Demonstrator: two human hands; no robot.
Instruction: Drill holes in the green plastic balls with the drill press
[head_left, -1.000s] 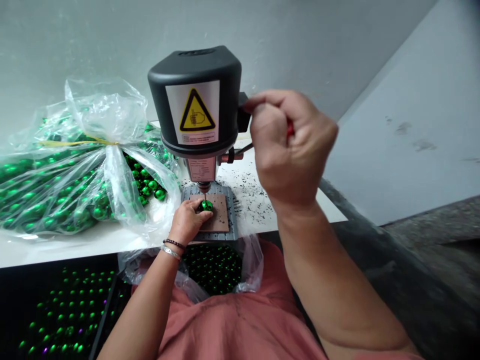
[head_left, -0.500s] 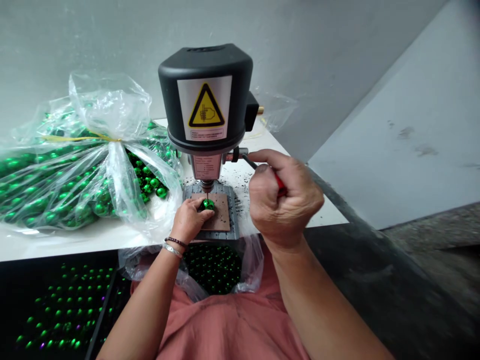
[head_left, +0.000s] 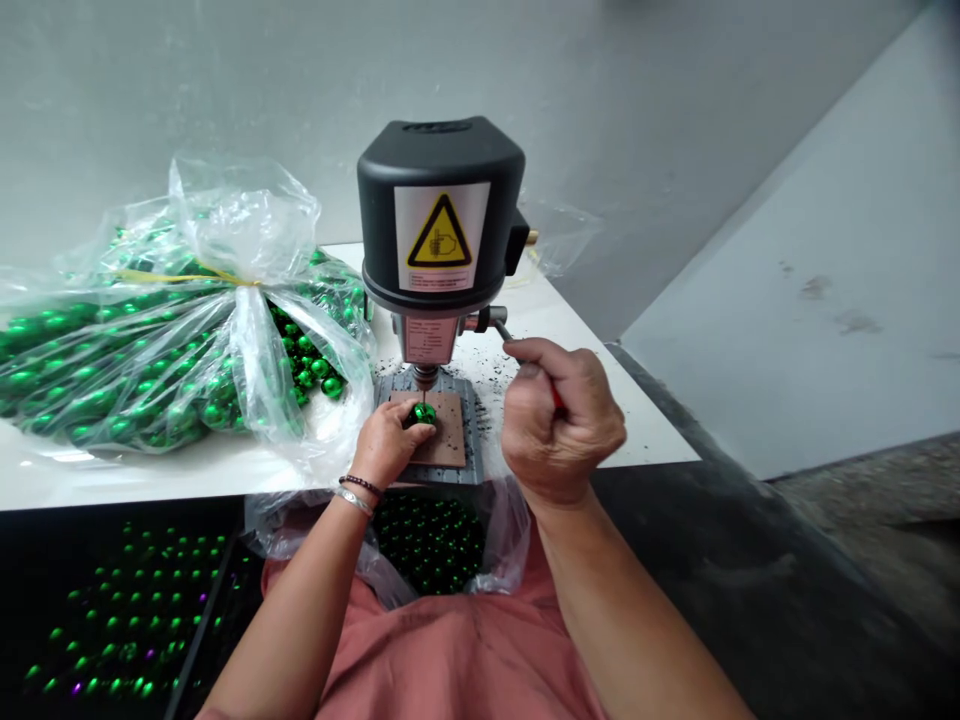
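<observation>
A black drill press (head_left: pixel 441 235) with a yellow warning label stands on the white table. My left hand (head_left: pixel 388 438) grips a shiny green ball (head_left: pixel 424 413) between thumb and fingers, on a brown board (head_left: pixel 448 440) over the grey machine base (head_left: pixel 474 450). The thin drill bit (head_left: pixel 424 393) is right above the ball; whether it touches is too small to tell. My right hand (head_left: pixel 559 415) is closed around the red grip of the press's lever (head_left: pixel 510 335), right of the machine.
A tied clear bag (head_left: pixel 247 310) of green balls fills the table's left side. Dark shavings lie around the base. An open bag (head_left: pixel 506 540) of green balls sits at my lap. More balls (head_left: pixel 135 620) show at lower left.
The view has shifted, so the press sits lower and further right. My right hand and the lever are slightly lower relative to the machine. My left hand still holds the ball.
</observation>
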